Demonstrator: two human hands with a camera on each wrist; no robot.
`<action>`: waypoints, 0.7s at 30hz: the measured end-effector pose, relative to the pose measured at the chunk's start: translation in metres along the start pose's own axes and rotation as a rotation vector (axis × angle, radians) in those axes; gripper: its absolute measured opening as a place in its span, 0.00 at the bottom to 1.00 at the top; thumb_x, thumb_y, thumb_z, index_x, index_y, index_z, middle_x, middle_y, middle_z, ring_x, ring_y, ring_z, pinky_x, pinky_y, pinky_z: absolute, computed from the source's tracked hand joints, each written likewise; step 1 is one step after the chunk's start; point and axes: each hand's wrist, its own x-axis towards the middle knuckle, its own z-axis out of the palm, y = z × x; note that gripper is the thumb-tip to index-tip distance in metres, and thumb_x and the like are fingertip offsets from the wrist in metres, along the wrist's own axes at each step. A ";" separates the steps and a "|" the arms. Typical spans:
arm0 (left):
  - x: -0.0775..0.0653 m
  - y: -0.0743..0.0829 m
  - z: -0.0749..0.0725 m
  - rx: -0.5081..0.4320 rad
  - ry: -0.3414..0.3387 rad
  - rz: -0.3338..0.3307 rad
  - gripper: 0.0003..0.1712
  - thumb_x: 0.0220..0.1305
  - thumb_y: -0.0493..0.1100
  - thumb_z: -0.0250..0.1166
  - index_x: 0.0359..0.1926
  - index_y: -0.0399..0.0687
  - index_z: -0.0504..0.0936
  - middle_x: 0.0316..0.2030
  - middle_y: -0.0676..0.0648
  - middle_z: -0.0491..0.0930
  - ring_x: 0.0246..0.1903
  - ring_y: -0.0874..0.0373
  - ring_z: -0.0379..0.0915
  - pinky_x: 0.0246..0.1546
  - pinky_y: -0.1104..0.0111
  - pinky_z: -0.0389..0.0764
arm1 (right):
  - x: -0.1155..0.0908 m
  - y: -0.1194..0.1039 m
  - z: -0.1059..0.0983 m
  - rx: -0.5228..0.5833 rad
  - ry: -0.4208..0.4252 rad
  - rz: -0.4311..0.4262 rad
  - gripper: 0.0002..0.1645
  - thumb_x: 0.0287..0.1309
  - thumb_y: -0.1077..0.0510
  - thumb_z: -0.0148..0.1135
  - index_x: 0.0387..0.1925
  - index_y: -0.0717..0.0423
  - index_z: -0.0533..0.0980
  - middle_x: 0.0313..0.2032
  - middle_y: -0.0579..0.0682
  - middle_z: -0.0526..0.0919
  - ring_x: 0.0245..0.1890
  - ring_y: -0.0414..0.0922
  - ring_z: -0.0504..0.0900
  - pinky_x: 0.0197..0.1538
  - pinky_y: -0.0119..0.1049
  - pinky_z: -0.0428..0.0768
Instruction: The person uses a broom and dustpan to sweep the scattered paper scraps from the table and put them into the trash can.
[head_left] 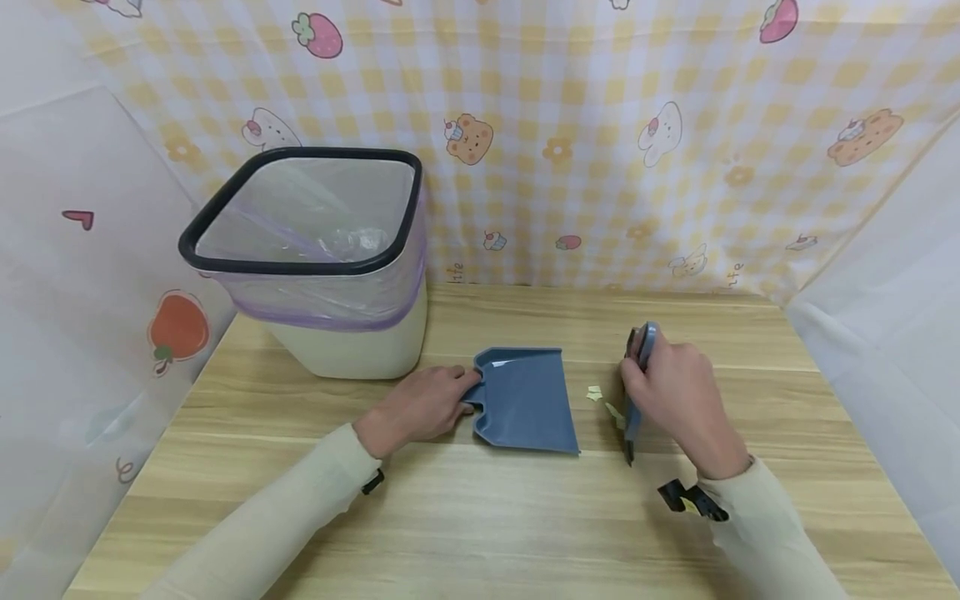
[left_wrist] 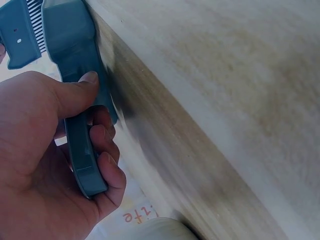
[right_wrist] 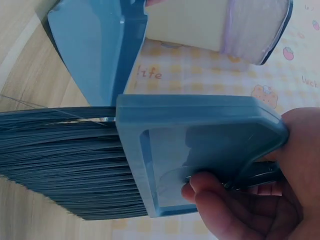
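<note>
A blue-grey dustpan [head_left: 525, 400] lies on the table, its wide edge facing right. My left hand [head_left: 423, 402] grips its handle [left_wrist: 86, 160], thumb along the top and fingers curled beneath. To the right, my right hand [head_left: 675, 396] holds a small hand brush [right_wrist: 200, 155] of the same colour by its handle end, with dark bristles [right_wrist: 65, 165]. In the head view the brush stands on edge, bristles down near the table. Between the brush and the pan's edge lie pale yellow paper scraps [head_left: 594, 392], one of them right beside the bristles.
At the back left stands a cream trash bin [head_left: 352, 354] with a black rim [head_left: 300, 268] and a clear purple-edged liner. A yellow checked curtain [head_left: 562, 167] hangs behind the wooden table [head_left: 525, 533]. White sheets [head_left: 75, 333] flank both sides.
</note>
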 end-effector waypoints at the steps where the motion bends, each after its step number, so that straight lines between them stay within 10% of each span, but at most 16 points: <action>1: 0.000 0.000 0.000 -0.002 0.000 0.000 0.19 0.79 0.45 0.69 0.62 0.39 0.81 0.42 0.43 0.84 0.38 0.48 0.86 0.42 0.54 0.87 | 0.001 0.000 0.000 0.006 -0.006 0.003 0.15 0.65 0.64 0.54 0.24 0.51 0.62 0.12 0.40 0.58 0.10 0.41 0.60 0.15 0.38 0.61; 21: 0.004 0.002 -0.003 -0.015 -0.025 -0.015 0.17 0.78 0.42 0.71 0.61 0.40 0.83 0.43 0.43 0.85 0.39 0.49 0.87 0.41 0.55 0.88 | 0.002 -0.001 -0.023 -0.069 -0.133 0.010 0.13 0.69 0.62 0.58 0.29 0.53 0.65 0.14 0.44 0.62 0.13 0.45 0.65 0.18 0.40 0.63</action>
